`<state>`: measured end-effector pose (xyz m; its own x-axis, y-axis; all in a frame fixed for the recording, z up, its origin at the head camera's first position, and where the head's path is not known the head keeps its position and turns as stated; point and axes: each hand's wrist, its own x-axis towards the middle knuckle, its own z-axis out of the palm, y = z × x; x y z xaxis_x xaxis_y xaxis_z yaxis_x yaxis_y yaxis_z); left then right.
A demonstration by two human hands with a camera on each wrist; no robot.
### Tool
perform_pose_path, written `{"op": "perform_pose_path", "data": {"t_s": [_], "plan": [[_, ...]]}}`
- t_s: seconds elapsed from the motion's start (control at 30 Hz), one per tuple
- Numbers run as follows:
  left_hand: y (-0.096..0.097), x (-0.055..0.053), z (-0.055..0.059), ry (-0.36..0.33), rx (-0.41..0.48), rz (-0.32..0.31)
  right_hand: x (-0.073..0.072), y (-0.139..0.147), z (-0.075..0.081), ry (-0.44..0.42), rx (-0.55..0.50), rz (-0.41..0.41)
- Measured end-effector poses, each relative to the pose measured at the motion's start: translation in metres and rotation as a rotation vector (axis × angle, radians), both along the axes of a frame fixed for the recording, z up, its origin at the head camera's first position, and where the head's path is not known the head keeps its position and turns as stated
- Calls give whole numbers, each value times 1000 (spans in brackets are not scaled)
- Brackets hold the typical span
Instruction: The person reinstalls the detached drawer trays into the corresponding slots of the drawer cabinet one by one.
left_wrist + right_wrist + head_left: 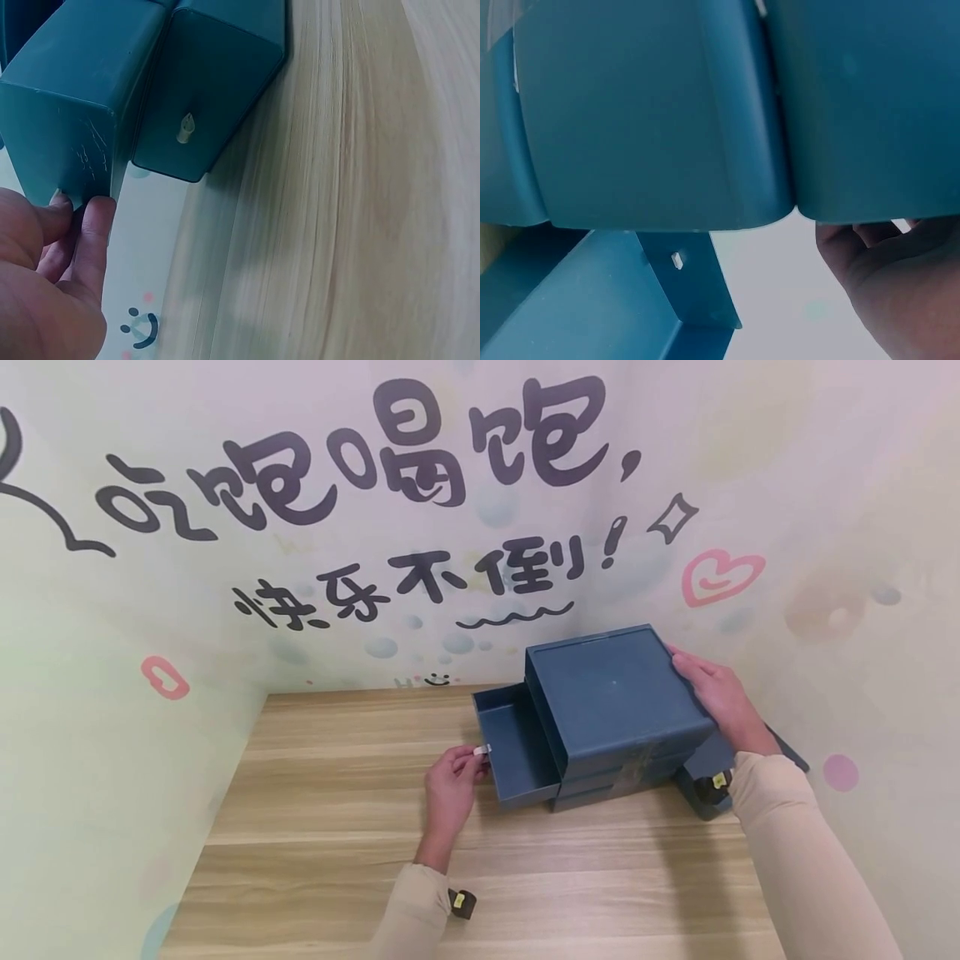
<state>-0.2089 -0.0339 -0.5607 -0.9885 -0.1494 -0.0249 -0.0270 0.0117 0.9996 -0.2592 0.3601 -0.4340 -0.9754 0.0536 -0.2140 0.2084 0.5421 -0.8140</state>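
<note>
A dark blue drawer cabinet (615, 693) stands toward the back right of the wooden table. From its left side the top drawer (517, 743) sticks out, and nothing shows inside it. My left hand (452, 777) pinches the small white knob (481, 750) on that drawer's front. In the left wrist view its thumb and fingertips meet at the scratched drawer front (90, 142); a lower drawer (214, 94) with its own pale knob (185, 128) sits pushed in. My right hand (720, 697) rests against the cabinet's right side, fingers along the top edge. Part of that hand is hidden in the right wrist view.
Behind my right wrist, a separate blue drawer (701, 806) lies on the table, and its knob (677, 260) shows in the right wrist view. Clear tape (637, 768) runs down the cabinet's near side. A printed wall (375, 652) borders the wooden table (337, 793).
</note>
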Motion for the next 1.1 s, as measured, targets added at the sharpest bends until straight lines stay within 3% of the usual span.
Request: {"op": "perform_pose_path", "data": {"t_s": [0.6,1.1], "plan": [[14,-4,-2,4,18,17,0,-1,1,4,-24,4],[33,-9,-3,4,31,-30,1,-1,2,-16,-34,2]]}}
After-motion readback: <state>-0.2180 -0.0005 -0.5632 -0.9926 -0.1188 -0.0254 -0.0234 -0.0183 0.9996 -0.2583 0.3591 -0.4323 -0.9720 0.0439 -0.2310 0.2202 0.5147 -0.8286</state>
